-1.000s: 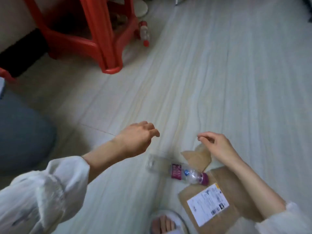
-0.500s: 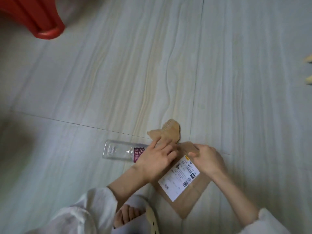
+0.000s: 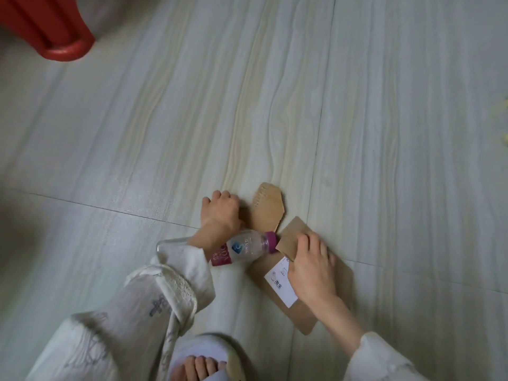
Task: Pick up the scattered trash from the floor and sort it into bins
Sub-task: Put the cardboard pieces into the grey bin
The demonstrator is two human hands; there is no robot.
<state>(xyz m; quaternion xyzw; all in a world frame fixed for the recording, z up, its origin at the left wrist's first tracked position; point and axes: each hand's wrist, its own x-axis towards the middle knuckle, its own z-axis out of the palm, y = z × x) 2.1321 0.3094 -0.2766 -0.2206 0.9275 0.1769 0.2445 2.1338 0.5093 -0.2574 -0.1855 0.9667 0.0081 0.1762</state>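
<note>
Since half a second ago the left hand (image 3: 220,209) has come off the envelope (image 3: 324,306) and reached past the bottle (image 3: 247,247) to the card scrap (image 3: 268,209); its forearm now crosses over the bottle. The right hand (image 3: 312,268) has slid further onto the envelope and covers most of the white label (image 3: 280,284).

The left hand sits knuckles up at the scrap's left edge with its fingers curled under. Whether they pinch the scrap I cannot tell, as the fingertips are hidden. The scrap lies flat on the floor (image 3: 275,92), its torn, ribbed end pointing away from the person.

The right hand rests on the envelope, fingers bent at its upper flap, which is lifted and folded. The hand appears to hold that flap. The envelope lies flat on the floor beneath it.

The bottle lies on its side between the two hands, clear, with a magenta cap touching the envelope's flap and a magenta band round its middle. Its base shows left of the white sleeve (image 3: 176,276).

A slippered foot (image 3: 203,361) is at the bottom edge, and a red stool leg (image 3: 55,28) stands at the upper left.
</note>
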